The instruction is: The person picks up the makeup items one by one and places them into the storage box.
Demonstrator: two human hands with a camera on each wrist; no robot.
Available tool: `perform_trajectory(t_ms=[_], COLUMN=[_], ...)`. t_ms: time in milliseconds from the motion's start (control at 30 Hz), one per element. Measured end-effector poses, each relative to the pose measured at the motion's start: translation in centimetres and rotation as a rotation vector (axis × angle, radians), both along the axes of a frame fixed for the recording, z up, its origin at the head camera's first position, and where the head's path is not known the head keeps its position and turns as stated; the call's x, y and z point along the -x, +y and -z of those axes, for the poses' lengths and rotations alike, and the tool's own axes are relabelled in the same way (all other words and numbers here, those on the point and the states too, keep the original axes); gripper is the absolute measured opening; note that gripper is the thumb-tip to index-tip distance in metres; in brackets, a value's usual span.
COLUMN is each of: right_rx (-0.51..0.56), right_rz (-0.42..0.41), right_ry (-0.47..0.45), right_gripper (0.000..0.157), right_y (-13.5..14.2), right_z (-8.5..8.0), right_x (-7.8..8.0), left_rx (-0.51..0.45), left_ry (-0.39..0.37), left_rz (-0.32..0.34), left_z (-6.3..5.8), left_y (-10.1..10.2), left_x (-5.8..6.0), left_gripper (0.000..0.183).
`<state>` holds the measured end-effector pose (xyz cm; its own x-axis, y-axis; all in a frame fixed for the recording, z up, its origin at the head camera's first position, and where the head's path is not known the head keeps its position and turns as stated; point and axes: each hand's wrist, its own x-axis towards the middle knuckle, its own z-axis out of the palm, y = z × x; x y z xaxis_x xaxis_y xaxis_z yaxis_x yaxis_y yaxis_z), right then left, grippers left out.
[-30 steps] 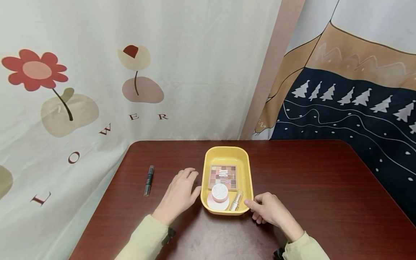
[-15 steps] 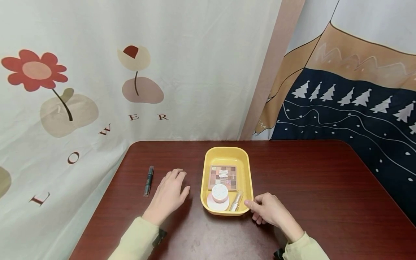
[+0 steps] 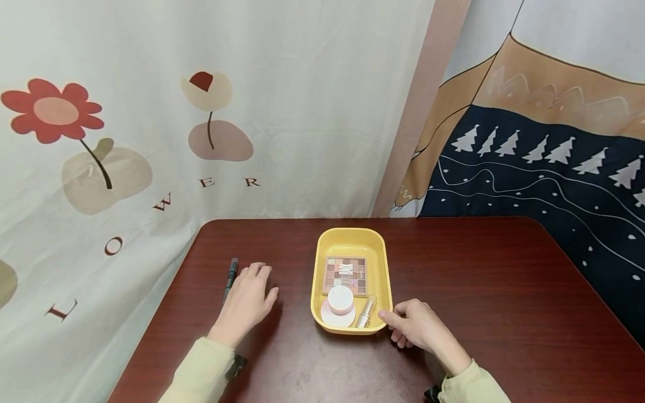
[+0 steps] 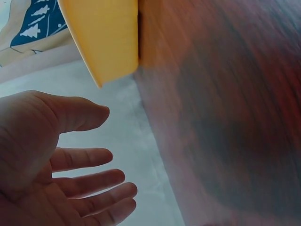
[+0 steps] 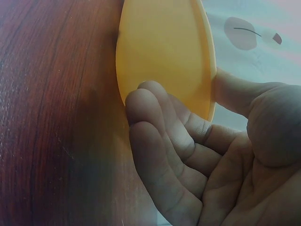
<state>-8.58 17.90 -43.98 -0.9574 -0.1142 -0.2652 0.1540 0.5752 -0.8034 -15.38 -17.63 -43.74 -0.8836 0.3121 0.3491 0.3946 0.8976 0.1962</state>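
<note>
My left hand (image 3: 244, 302) hovers over the table's left side, fingers loosely extended and holding nothing. A dark two-ended stick like a marker or makeup pencil (image 3: 232, 273) lies beside its fingers, its lower end hidden behind the hand. With thumb on the rim and fingers curled against the outer wall, my right hand (image 3: 415, 324) grips the near right corner of a yellow tray (image 3: 347, 239). Inside are an eyeshadow palette (image 3: 331, 275), a round white-topped case (image 3: 340, 299) overlapping a pale pink disc (image 3: 330, 318), and a lipstick tube (image 3: 366, 312).
The tray stands on a dark red-brown table (image 3: 468, 268) with rounded far corners. A white curtain (image 3: 312, 123) with flower prints hangs right behind the table, and a navy and tan tree-print cloth (image 3: 529, 145) hangs at the right.
My left hand has moved left, away from the tray's side to the dark stick, and now covers part of it. The right hand and tray have stayed in place.
</note>
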Motion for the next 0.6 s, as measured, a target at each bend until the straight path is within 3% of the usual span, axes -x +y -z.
perform_trajectory(t_ms=[600], right_rx=[0.007], right_rz=[-0.007], right_ry=[0.001], right_gripper=[0.040], right_y=[0.1], right_z=[-0.1], right_x=[0.0], left_rx=[0.024], left_ry=[-0.076], left_rz=[-0.138], left_z=[0.6], left_y=[-2.8], left_x=[0.3], left_gripper=[0.039])
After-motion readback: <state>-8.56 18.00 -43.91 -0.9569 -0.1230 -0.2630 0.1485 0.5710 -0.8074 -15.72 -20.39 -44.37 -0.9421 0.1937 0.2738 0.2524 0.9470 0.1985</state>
